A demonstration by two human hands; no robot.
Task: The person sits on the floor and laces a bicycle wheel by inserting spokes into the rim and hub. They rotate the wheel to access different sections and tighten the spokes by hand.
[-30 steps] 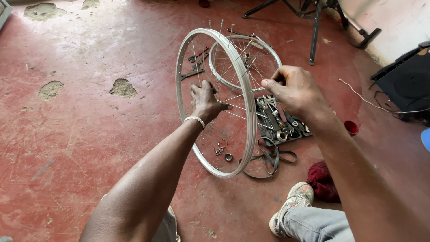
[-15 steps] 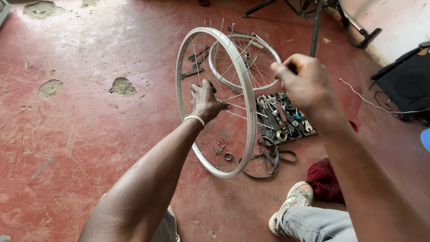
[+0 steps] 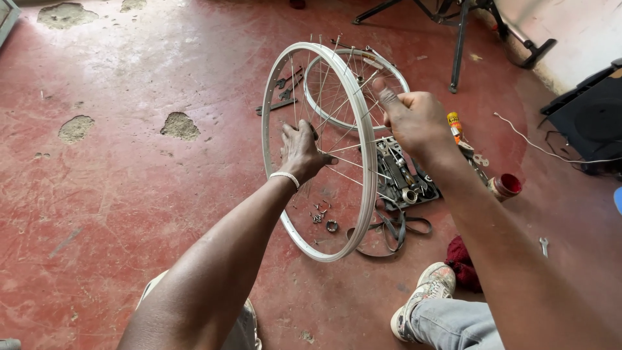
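A silver bicycle wheel rim (image 3: 272,91) stands upright on the red floor, with thin spokes running to its centre. My left hand (image 3: 301,152) grips the hub in the middle of the rim, a white band on the wrist. My right hand (image 3: 414,123) is on the rim's right side, fingers pinched on a spoke (image 3: 353,97) that reaches toward the rim. A second, smaller rim (image 3: 389,68) lies flat on the floor behind.
A tray of tools (image 3: 408,178) lies right of the wheel, with a black rubber strip (image 3: 395,230), small nuts (image 3: 321,214), a small red tin (image 3: 506,186), a red cloth (image 3: 461,256), a spanner (image 3: 543,245). My shoe (image 3: 424,295) sits below. A black stand (image 3: 457,39) is behind.
My right hand has risen and moved along the spokes, from low at the rim's right edge to higher up, pinching a spoke. My left hand stays on the hub.
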